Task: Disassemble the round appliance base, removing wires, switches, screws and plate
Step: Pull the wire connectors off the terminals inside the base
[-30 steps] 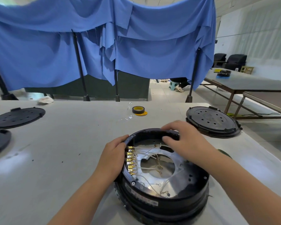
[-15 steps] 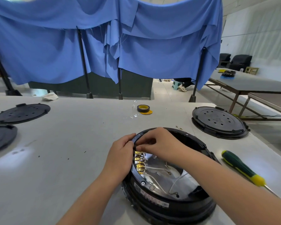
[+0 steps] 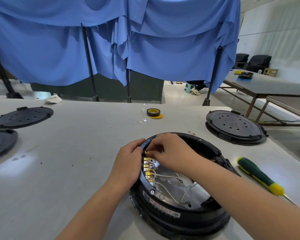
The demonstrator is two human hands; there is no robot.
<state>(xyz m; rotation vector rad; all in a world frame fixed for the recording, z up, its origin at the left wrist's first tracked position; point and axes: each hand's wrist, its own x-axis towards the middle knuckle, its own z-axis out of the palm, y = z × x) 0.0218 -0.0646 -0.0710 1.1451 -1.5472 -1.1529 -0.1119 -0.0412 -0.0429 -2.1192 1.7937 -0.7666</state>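
The round black appliance base (image 3: 164, 213) lies open side up on the white table, near its front edge. Inside are a shiny metal plate (image 3: 178, 191), white wires (image 3: 166, 187) and a row of brass terminals (image 3: 148, 170) along the left inner rim. My left hand (image 3: 128, 163) grips the base's left rim from outside. My right hand (image 3: 170, 153) reaches across the opening and pinches the topmost brass terminal with its fingertips. The far side of the row is hidden under my right hand.
A green and yellow screwdriver (image 3: 260, 177) lies right of the base. A black round cover (image 3: 235, 125) sits at the back right, two more covers (image 3: 22, 116) at the left. A tape roll (image 3: 153, 112) stands mid-table. Small loose bits (image 3: 191, 132) lie behind the base.
My right hand has moved from the base's far rim leftward to the terminal row and now pinches there. My left hand stays on the left rim. The view has shifted slightly.
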